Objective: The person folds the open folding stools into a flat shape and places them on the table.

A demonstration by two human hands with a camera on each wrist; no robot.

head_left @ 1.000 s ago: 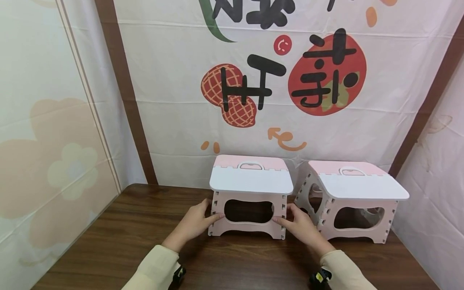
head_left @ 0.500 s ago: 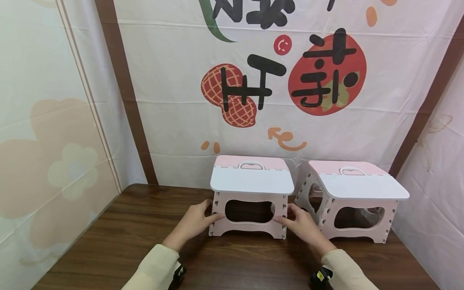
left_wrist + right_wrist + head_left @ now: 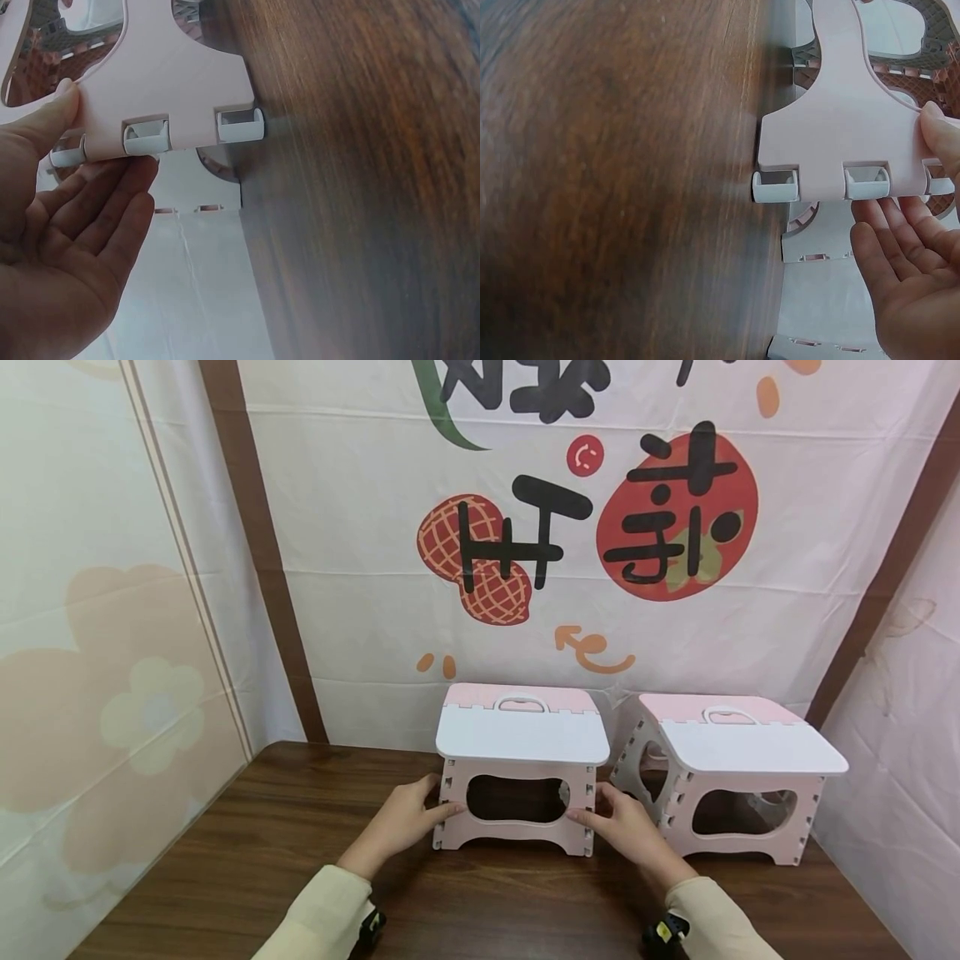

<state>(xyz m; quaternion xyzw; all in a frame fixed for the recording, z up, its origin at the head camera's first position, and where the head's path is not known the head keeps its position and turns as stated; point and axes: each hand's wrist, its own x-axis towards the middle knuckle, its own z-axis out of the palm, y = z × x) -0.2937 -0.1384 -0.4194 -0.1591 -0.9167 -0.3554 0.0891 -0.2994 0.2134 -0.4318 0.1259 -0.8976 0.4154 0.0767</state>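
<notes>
A pink and white folding step stool (image 3: 522,735) stands unfolded on the wooden table, its white carry handle raised on top. My left hand (image 3: 405,814) pinches the left edge of its front leg panel, thumb on the front face and fingers behind. On the opposite edge my right hand (image 3: 622,827) grips the same panel in the same way. The left wrist view has my left thumb (image 3: 64,105) on the pink panel (image 3: 180,82) beside its hinges. In the right wrist view, the fingers (image 3: 900,240) of my right hand lie under the hinged edge.
A second folding stool (image 3: 750,747) of the same kind stands close on the right, turned slightly. Behind both hangs a printed white curtain (image 3: 360,610). The dark wooden table (image 3: 480,910) stretches to the front and left.
The held stool has shifted very slightly to the right, with both hands keeping their grip. The second stool stays where it was.
</notes>
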